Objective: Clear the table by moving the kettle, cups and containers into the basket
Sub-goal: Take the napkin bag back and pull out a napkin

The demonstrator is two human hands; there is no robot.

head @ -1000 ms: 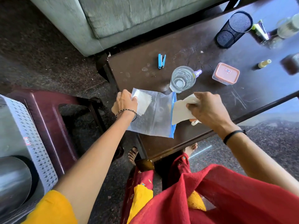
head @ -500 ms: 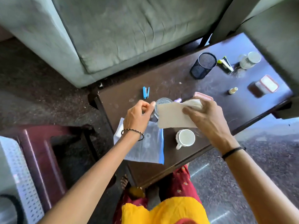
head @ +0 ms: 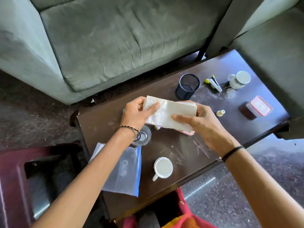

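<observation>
White cup [head: 163,167] stands upright near the front edge of the dark table [head: 230,129], just beside the clear plastic bag [head: 122,170]. A second cup [head: 239,79] and a red-lidded container [head: 256,108] sit toward the far right; a glass [head: 144,137] lies partly hidden under the left wrist. No basket or kettle is in view. Left hand [head: 135,113] and right hand [head: 199,123] are both closed on a folded paper towel [head: 166,114], held above the table. Judgement: the towel should be folded flat and set aside clear of the cups before lifting the near cup by its handle.
</observation>
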